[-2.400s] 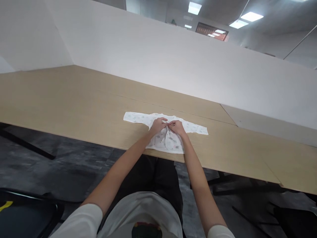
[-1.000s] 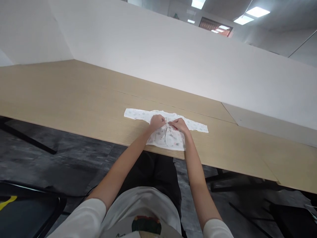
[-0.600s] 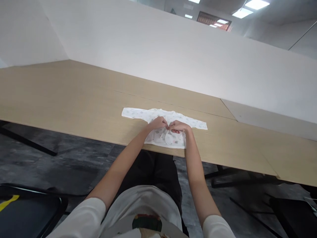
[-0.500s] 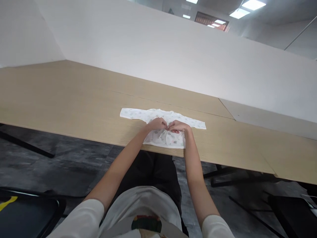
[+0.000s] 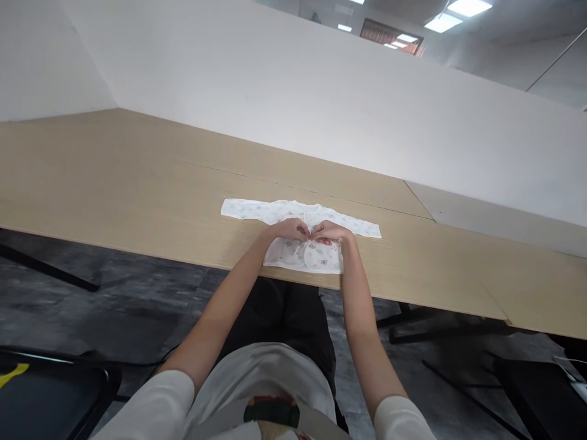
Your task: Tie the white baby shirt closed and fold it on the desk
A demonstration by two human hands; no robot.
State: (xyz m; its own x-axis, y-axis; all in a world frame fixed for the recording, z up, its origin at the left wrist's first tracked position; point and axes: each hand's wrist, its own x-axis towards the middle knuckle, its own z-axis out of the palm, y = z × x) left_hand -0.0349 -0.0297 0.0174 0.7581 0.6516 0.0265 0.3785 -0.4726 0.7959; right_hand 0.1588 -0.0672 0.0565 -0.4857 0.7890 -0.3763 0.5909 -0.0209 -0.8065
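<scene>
A small white baby shirt (image 5: 284,211) with a scattered print lies spread on the table, both sleeves stretched out to the sides. My left hand (image 5: 292,229) pinches the front of the shirt near its middle. Close beside it, my right hand (image 5: 329,231) pinches the same front from the other side, the fingertips of both hands almost meeting. The cloth between my fingertips is gathered, and the exact bit gripped is too small to make out. Below my hands the lower front and hem rest near the table's front edge.
The long wooden table (image 5: 137,177) runs across the view, backed by a white partition (image 5: 293,98). A black chair (image 5: 59,391) stands at lower left and another dark chair (image 5: 536,391) at lower right. Black table legs (image 5: 440,333) show beneath.
Both hands stay at the shirt's middle front with little movement. The cloth under my fingers lies a bit flatter, and the view has shifted slightly.
</scene>
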